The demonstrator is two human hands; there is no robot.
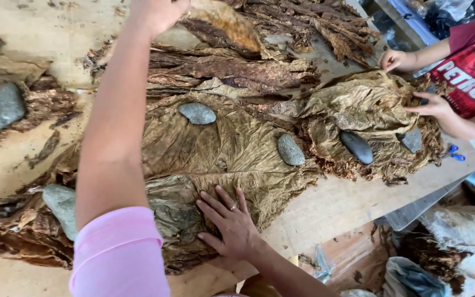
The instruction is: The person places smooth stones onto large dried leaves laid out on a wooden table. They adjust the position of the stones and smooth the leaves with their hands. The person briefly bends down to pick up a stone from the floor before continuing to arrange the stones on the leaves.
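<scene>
On the table (325, 209), the flattened leaf (215, 148) runs crosswise.

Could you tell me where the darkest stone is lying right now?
In the head view, the dark stone lies right of centre on the crumpled leaf pile, beside a grey stone.

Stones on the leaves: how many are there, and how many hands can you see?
Grey stones: 6, such as one on the big flattened leaf
Hands: 4, the left hand, the right hand and a co-worker's two hands
Total: 10
</scene>
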